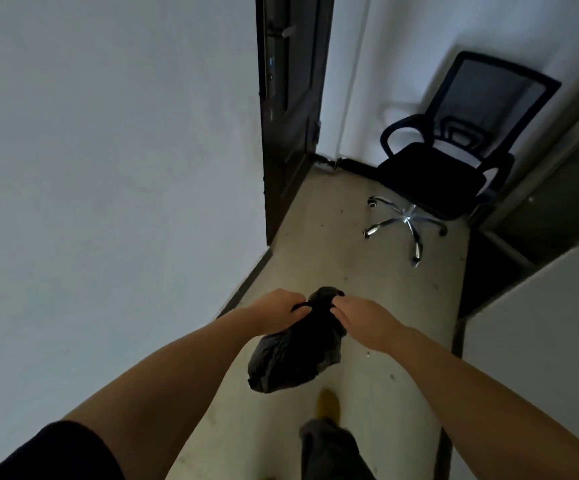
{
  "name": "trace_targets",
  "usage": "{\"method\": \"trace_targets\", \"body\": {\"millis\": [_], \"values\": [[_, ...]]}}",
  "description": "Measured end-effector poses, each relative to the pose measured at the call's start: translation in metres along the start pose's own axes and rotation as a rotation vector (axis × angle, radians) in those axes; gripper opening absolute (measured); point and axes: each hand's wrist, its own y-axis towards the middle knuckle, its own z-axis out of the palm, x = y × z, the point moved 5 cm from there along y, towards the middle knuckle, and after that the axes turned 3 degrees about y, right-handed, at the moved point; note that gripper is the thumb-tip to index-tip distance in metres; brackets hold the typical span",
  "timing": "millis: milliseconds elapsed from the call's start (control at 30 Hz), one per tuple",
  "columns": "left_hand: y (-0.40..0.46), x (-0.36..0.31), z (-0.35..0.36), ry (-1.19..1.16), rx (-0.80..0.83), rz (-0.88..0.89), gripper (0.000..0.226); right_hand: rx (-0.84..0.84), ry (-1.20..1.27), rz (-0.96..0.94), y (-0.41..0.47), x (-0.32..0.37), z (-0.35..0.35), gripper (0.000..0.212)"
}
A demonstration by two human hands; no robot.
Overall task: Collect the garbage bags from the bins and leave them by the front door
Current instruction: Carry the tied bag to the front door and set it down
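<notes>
While both hands pinch its gathered neck, left hand (274,311) and right hand (360,318), the garbage bag (295,355) hangs above the hallway floor (333,237). I judge carrying underway; next, set it down beside the dark door (289,109).

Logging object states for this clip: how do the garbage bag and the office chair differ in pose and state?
The garbage bag hangs off the floor, gripped at its top by the left hand and right hand; the office chair stands untouched on its wheeled base. The bag is soft and crumpled, the chair rigid. Both are black.
</notes>
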Motion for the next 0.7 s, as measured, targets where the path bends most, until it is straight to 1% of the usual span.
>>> {"method": "trace_targets", "body": {"millis": [100,233,333,467,533,600,700], "values": [[0.055,0.024,-0.013,-0.035,-0.009,-0.059,0.03,0.036,-0.002,-0.026,0.059,-0.032,-0.018,0.025],[0.122,0.06,-0.018,-0.107,0.009,-0.201,0.031,0.119,0.005,-0.101,0.137,-0.068,-0.032,0.023],[0.156,0.082,-0.019,-0.188,0.059,-0.294,0.034,0.175,0.047,-0.151,0.184,-0.079,-0.038,0.028],[0.2,0.114,-0.027,-0.255,0.06,-0.379,0.029,0.23,0.144,-0.194,0.247,-0.085,-0.032,0.03],[0.221,0.143,-0.026,-0.218,0.115,-0.391,0.03,0.254,0.148,-0.197,0.279,-0.09,-0.015,0.032],[0.242,0.185,-0.019,-0.141,0.178,-0.414,0.034,0.267,0.139,-0.192,0.311,-0.098,0.011,0.034],[0.275,0.258,-0.01,0.105,0.163,-0.445,0.037,0.273,0.135,-0.17,0.359,-0.116,0.059,0.03]]}}
